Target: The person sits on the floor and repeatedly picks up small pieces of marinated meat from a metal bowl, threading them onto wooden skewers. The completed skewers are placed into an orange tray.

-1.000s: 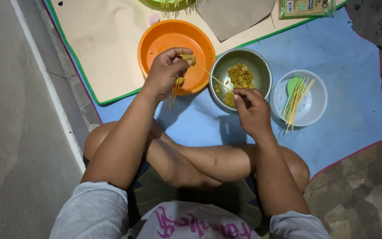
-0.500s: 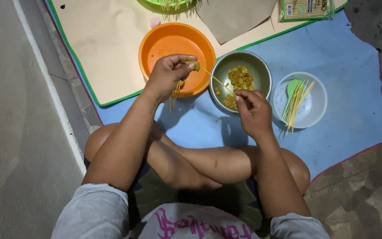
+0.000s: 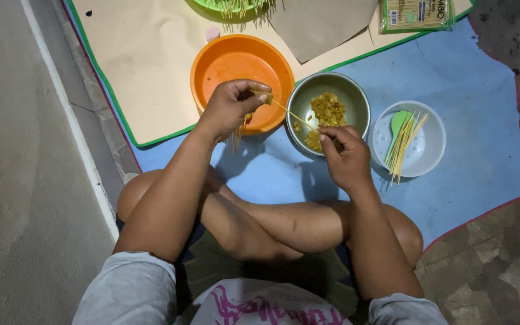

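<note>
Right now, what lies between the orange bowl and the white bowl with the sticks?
In the head view, the metal bowl of yellow pieces sits between the orange bowl and the white bowl, on the blue mat.

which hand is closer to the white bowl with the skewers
Right. The right hand is beside the white bowl, just off its rim, while the left hand is far across, over the orange bowl.

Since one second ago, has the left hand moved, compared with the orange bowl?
No, hardly: the left hand is over the near right rim of the orange bowl, as before, pinching a yellow piece on the skewer.
</note>
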